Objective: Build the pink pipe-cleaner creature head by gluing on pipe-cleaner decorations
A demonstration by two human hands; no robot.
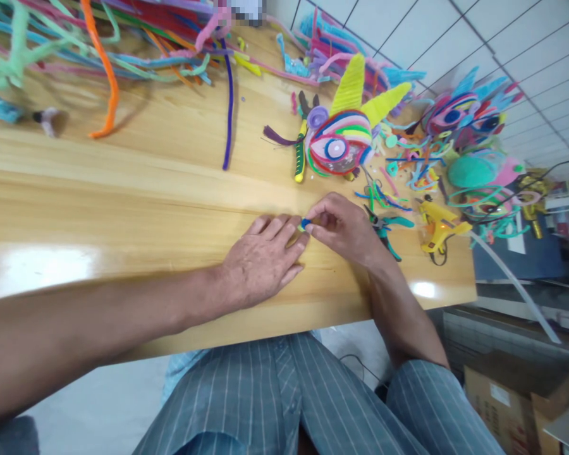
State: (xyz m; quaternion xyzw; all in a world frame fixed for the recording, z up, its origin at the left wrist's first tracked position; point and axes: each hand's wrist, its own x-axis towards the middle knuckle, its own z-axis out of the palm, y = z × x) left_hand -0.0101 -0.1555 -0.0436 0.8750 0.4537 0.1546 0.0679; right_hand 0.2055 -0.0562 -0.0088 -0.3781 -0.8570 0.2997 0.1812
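My left hand point(265, 259) lies flat, palm down, on the wooden table, its fingers stretched toward a small blue piece point(305, 224). Thumb and index finger of my right hand point(344, 227) pinch that blue piece from the right, just at the left fingertips. A bit of yellow-green shows beside it, partly hidden by the fingers. Beyond the hands sits a colourful fish-like figure point(339, 148) with a big eye and two yellow fins. Pliers with green and yellow handles point(300, 155) lie against its left side.
Teal-handled pliers point(391, 222) and a yellow glue gun point(439, 226) lie right of my right hand. Loose pipe cleaners point(107, 69) are heaped at the back left, a purple one point(229, 107) nearer. More decorated figures point(455, 114) stand at the back right. A cardboard box point(507, 404) is below.
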